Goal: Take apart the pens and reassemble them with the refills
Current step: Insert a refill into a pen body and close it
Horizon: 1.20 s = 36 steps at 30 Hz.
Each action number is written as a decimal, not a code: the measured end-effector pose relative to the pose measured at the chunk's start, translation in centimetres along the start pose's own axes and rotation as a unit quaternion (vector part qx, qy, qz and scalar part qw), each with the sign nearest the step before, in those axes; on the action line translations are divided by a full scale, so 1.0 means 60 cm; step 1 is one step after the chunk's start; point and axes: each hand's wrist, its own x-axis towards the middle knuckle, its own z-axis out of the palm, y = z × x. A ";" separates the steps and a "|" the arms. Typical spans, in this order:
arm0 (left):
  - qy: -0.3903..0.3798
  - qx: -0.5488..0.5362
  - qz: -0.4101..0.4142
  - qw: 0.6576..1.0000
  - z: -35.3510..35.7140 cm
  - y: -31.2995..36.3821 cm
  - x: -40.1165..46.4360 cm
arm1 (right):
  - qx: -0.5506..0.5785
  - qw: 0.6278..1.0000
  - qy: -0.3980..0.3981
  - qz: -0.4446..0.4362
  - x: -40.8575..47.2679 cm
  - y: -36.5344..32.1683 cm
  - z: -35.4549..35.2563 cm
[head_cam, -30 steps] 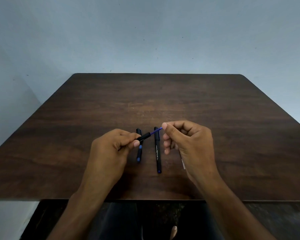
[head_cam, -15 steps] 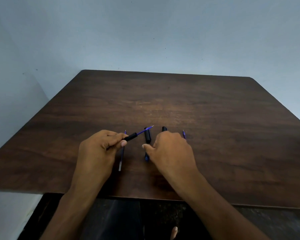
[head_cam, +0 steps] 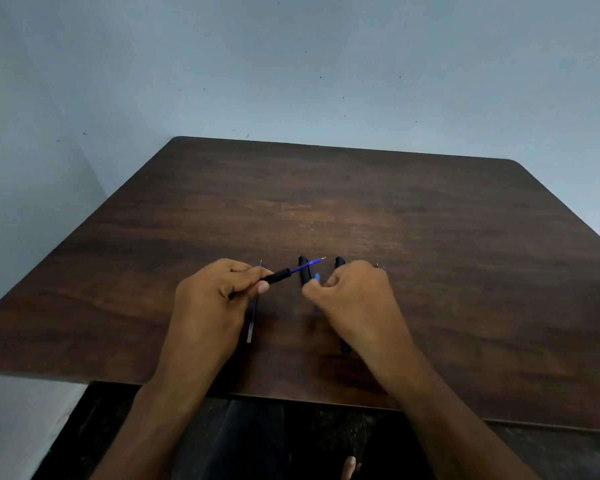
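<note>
My left hand (head_cam: 215, 299) grips a black pen barrel (head_cam: 277, 277). A blue refill (head_cam: 307, 265) sticks out of it toward the upper right. My right hand (head_cam: 355, 299) rests low over the table, thumb and fingers pinched on a small blue-ended pen piece (head_cam: 316, 277). A short black pen part (head_cam: 303, 270) lies just behind that pinch. Another black pen (head_cam: 340, 262) lies mostly hidden under my right hand. A loose refill (head_cam: 253, 317) lies on the table below my left hand. Another refill's tip (head_cam: 377, 265) peeks out right of my right hand.
The dark wooden table (head_cam: 430, 237) stands against a pale blue wall, with its near edge just below my wrists. All the pen parts lie in a small cluster near the front middle.
My right hand has let go of the refill tip, dropped to the table and closed on the blue-ended piece. My left hand keeps the barrel with the refill in it.
</note>
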 end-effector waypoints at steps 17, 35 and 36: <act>-0.032 -0.015 0.018 0.999 0.029 0.039 0.001 | 0.543 0.835 0.046 -0.078 -0.029 0.072 -0.076; -0.040 -0.015 0.023 0.999 0.043 0.058 0.008 | 0.554 0.828 0.045 -0.073 -0.025 0.088 -0.067; -0.042 -0.012 0.021 0.999 0.044 0.058 0.008 | 0.556 0.827 0.045 -0.073 -0.024 0.088 -0.066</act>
